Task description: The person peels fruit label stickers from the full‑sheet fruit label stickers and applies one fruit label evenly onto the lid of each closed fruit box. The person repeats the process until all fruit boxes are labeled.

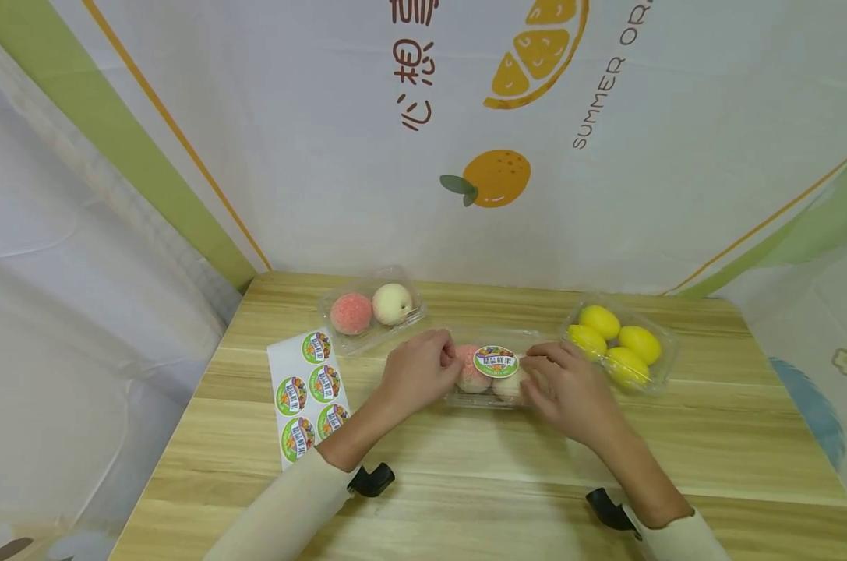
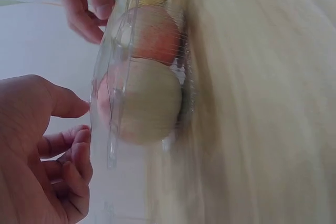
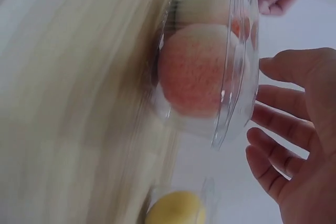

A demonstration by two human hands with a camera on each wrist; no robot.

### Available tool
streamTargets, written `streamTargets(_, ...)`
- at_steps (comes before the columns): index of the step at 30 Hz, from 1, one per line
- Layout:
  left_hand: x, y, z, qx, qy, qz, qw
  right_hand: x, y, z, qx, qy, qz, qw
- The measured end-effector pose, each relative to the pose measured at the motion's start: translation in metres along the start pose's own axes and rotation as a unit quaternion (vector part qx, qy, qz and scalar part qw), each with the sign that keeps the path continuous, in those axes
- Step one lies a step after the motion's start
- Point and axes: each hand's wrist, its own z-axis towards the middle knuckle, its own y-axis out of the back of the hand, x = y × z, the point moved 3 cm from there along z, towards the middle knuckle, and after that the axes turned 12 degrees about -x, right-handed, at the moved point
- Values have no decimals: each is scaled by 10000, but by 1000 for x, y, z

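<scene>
A clear plastic clamshell box (image 1: 458, 400) stands in the middle of the table, lid down, with peaches inside, one of them a pink peach (image 3: 193, 69). On the lid lies a round fruit sticker (image 1: 495, 361). My left hand (image 1: 419, 374) is at the box's left side; its thumb tip (image 2: 79, 107) comes right up to the lid, the other fingers loosely bent. From the other side my right hand (image 1: 570, 389) reaches over the lid, its fingers (image 3: 283, 114) spread and slightly bent, fingertips at the plastic near the sticker.
A second clear box (image 1: 367, 341) holding a pink peach and a pale one stands at the back left. On the right is a box (image 1: 665, 366) of yellow lemons. A sheet of round stickers (image 1: 290, 366) lies to the left, partly under my left forearm. A printed curtain (image 1: 367, 218) hangs behind.
</scene>
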Motion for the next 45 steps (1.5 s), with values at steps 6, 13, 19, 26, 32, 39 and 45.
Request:
streamTargets(6, 9, 7, -12, 118, 234, -70, 9996, -10, 8, -11, -144, -333, 97, 9993)
streamTargets(13, 12, 9, -26, 358, 252, -157, 9989, -11, 14, -21, -115, -454, 48, 9989)
streamTargets(19, 13, 7, -32, 435, 259, -112, 9987, -10, 15, -28, -179, -599, -77, 9980)
streamTargets(26, 15, 6, -35, 469, 250, 7, 9986, -11, 13, -33, -240, -868, -63, 9959)
streamTargets(32, 15, 4, -38, 363, 161, -16, 9992, -11, 10, -36, -136, -913, -178, 9956)
streamTargets(39, 15, 4, -38, 187, 13, 65, 9998, -10, 8, -37, -162, -961, -153, 9951)
streamTargets(45, 18, 2, -38, -137, -91, -61, 9998, -11, 7, -34, -318, -1054, 32, 9939)
